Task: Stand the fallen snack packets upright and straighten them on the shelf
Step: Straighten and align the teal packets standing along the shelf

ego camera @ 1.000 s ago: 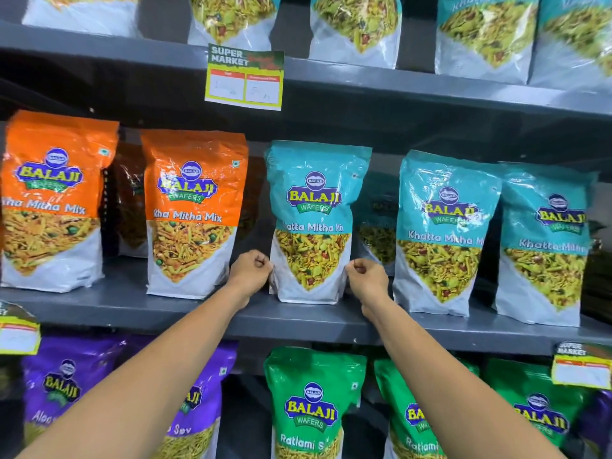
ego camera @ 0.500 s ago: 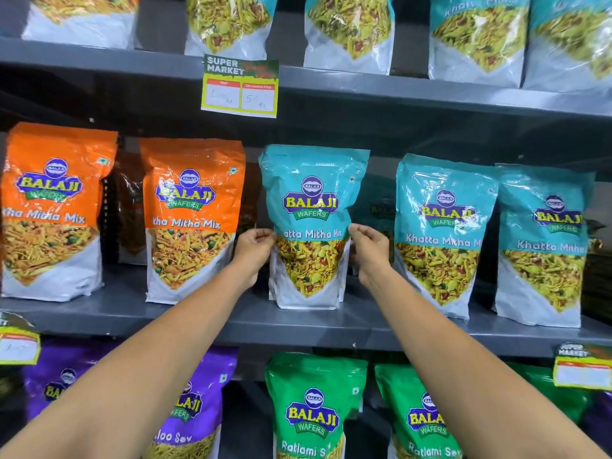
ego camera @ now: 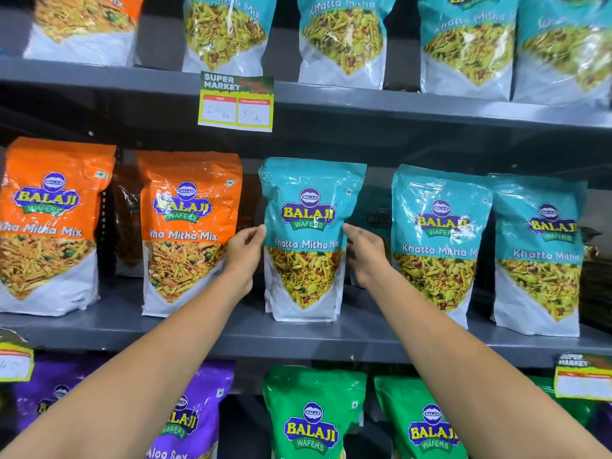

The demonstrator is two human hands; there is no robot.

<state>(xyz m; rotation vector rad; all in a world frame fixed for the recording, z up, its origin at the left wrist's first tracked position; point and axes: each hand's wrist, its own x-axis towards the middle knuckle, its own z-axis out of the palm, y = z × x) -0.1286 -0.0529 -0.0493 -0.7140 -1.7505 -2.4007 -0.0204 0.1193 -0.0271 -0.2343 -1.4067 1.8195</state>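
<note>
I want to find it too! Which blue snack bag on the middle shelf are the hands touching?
The leftmost teal packet, right beside the orange packet. The left hand and right hand sit at its sides; the other teal packets stand untouched.

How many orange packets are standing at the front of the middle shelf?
2: the left orange packet at the far left, the second orange packet beside the left hand. Dark packets behind may be more.
</note>
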